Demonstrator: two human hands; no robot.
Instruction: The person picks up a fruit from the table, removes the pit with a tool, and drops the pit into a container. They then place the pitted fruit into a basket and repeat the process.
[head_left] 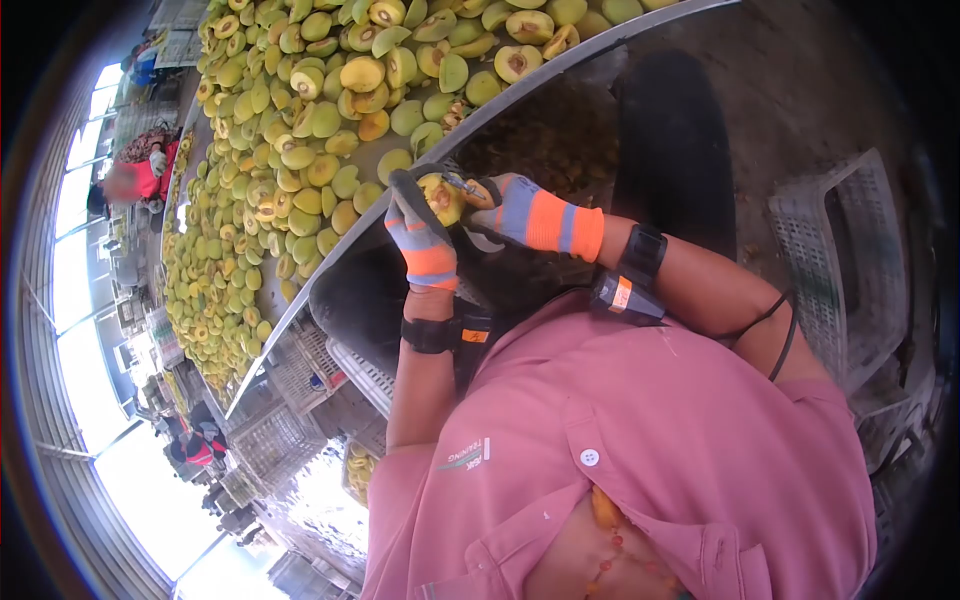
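Note:
My left hand, in a grey and orange glove, is closed round a halved yellow-green fruit, its cut face turned toward my other hand. My right hand, gloved the same way, is wrapped round a small metal tool whose tip lies against the fruit. Both hands are close together, just off the metal edge of a table. Many halved fruits are spread over that table, some with the cut side up and brown centres showing.
White plastic crates stand on the floor at the right, with more crates at the lower left. A person in red is beyond the table, and another person is farther down. My dark-clad legs are below my hands.

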